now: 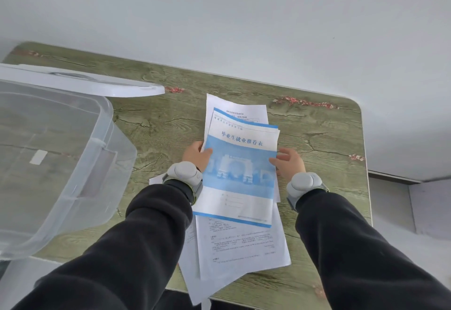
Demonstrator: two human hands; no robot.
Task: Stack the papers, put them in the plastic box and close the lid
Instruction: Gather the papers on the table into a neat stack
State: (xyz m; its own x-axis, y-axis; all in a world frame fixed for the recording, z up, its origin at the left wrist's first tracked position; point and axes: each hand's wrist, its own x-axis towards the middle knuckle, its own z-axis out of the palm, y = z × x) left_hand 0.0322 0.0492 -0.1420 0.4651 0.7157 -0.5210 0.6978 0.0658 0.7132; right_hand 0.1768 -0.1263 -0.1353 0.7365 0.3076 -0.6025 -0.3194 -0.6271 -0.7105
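A loose pile of papers (240,180) lies on the table, fanned out and not squared. The top sheet is blue and white with a printed building. White printed sheets (241,248) stick out below it toward the near edge, and more show above it. My left hand (197,156) grips the pile's left edge, thumb on top of the blue sheet. My right hand (289,162) holds the right edge, fingers on the top sheet. The clear plastic box (61,153) stands open at the left. Its white lid (92,83) sits behind it, past the box's far rim.
The green wood-grain table (324,144) ends close on the right and at the near edge, where some sheets overhang. A white wall runs behind the table. Both wrists carry grey bands over dark sleeves.
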